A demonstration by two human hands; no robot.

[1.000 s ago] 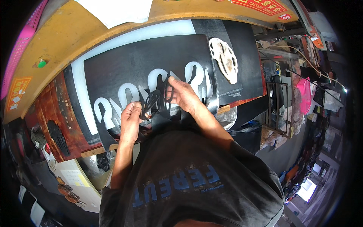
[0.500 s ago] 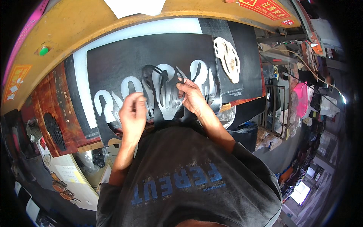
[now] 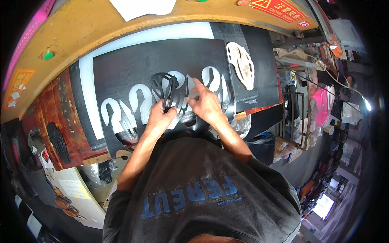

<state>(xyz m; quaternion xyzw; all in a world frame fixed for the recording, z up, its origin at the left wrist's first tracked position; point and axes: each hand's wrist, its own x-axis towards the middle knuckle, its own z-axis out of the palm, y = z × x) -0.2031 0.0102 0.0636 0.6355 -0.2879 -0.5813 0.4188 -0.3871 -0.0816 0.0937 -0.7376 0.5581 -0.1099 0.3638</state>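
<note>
Student: Shown where, and held how?

Tutor: Above the black sheet (image 3: 133,58), over the third opening (image 3: 178,76) from the left: a slotted black piece (image 3: 173,90), tilted, with slender strips. Gripped between thumb and fingers of the left hand (image 3: 159,117), close to the lower part.

Student: And at the right hand (image 3: 206,107)?

Tutor: Just beside the strips, with index finger extended, other fingers partly bent, and no grasp to be seen. Impossible to tell whether touching.

Student: Judged likeliest to go wrong?

Tutor: Snagging of a strip on the cut edge, through pulling from one end only; then, perhaps, stretching or tearing at the narrowest part. Hidden by the left hand at the lower end, so uncertain whether wholly clear of the opening.

Student: Any hazard for the sheet?

Tutor: Possibly dragged askew on the white board (image 3: 86,89) beneath, for want of pressure close to the opening.

Student: And for the cream slotted plate (image 3: 242,67)?

Tutor: Well apart, to the right; at little risk unless knocked.
</note>
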